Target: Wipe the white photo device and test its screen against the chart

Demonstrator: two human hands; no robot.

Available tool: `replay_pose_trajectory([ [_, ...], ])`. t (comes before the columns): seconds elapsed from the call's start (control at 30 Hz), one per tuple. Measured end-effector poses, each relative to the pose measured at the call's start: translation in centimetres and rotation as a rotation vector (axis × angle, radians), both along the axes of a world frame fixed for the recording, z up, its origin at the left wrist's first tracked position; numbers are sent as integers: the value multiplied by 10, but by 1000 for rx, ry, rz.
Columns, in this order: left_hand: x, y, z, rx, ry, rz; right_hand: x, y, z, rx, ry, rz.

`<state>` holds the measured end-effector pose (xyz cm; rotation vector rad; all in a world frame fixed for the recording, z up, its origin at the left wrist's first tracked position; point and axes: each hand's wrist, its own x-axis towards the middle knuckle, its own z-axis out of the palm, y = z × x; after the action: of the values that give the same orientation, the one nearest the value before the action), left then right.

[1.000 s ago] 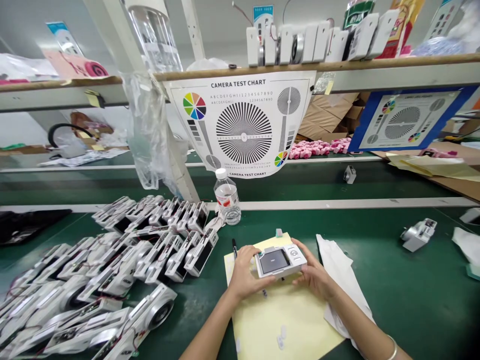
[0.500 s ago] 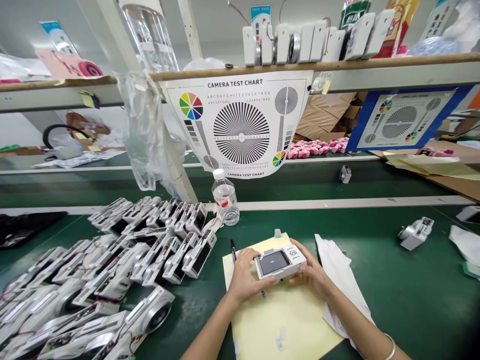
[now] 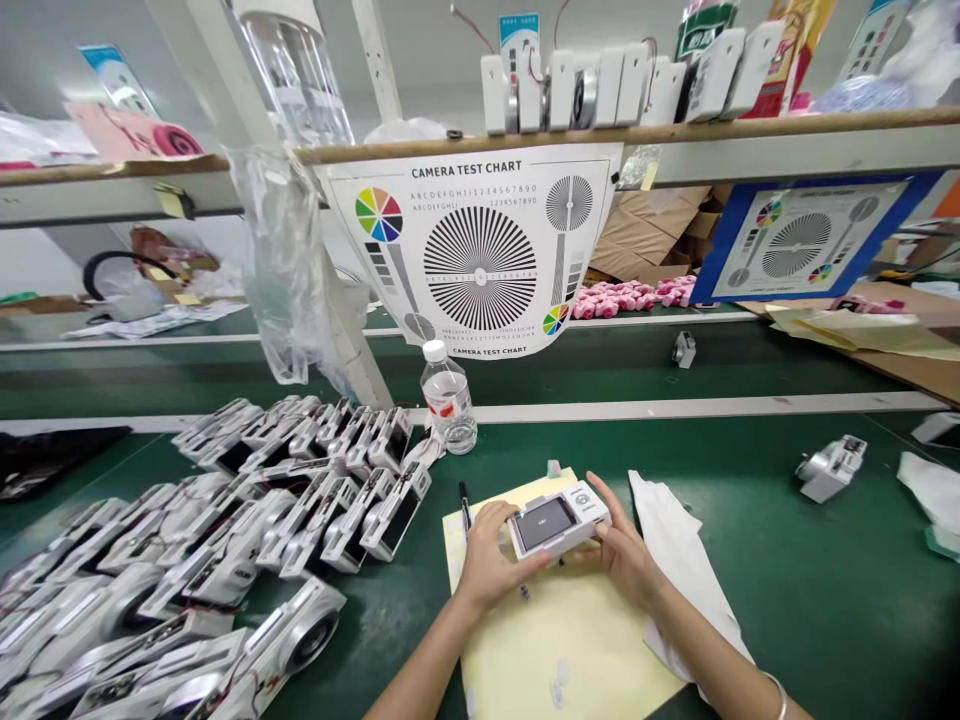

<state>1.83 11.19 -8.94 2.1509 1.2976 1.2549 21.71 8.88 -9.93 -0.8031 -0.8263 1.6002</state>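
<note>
A white digital camera (image 3: 559, 520) is held above a yellow paper sheet (image 3: 577, 640), its dark screen facing up towards me. My left hand (image 3: 491, 560) grips the camera's left end, thumb along the near edge and fingers at the far side. At the right end my right hand (image 3: 622, 545) has its thumb near the camera's edge and one finger raised beyond the corner; the other fingers are partly hidden. Small marks on the screen are too tiny to read. Beside my left hand lies a black pen (image 3: 464, 505) at the sheet's edge.
Many white cameras (image 3: 247, 540) crowd the green bench (image 3: 780, 600) on the left. A water bottle (image 3: 448, 400) stands behind the sheet. White cloth or paper (image 3: 686, 560) lies to the right, with another camera (image 3: 831, 468) beyond. A camera test chart (image 3: 480, 250) hangs ahead.
My right index finger has lifted and straightened away from the camera's far corner. The camera has tilted slightly, still between both hands. The whole view has shifted a little.
</note>
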Motion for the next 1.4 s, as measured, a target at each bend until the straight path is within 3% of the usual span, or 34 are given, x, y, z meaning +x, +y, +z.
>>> replay_pose_trajectory([
  [0.13, -3, 0, -2, 103, 18, 66, -3, 2, 6, -83, 21, -108],
  [0.3, -1, -2, 1, 483, 181, 147, -6, 4, 0, -142, -44, -176],
  [0.4, 3, -4, 4, 598, 241, 155, -6, 5, -6, -150, -121, -191],
  [0.6, -3, -2, 9, 613, 265, 207, 2, 6, -4, -22, -432, -171],
  [0.8, -23, 6, 19, 605, 207, 336, 5, -6, 10, 198, -822, 22],
  [0.9, -22, 5, 19, 607, 207, 251, 8, -7, 13, 267, -881, 3],
  [1.1, -2, -5, 7, 565, 213, -34, 19, -3, 16, 224, -548, -78],
  [1.27, 4, -8, 3, 487, 237, -112, 20, -7, 13, 475, -794, -173],
  [1.4, 1, -7, 4, 432, 260, -135, 18, -9, 11, 504, -800, -172],
])
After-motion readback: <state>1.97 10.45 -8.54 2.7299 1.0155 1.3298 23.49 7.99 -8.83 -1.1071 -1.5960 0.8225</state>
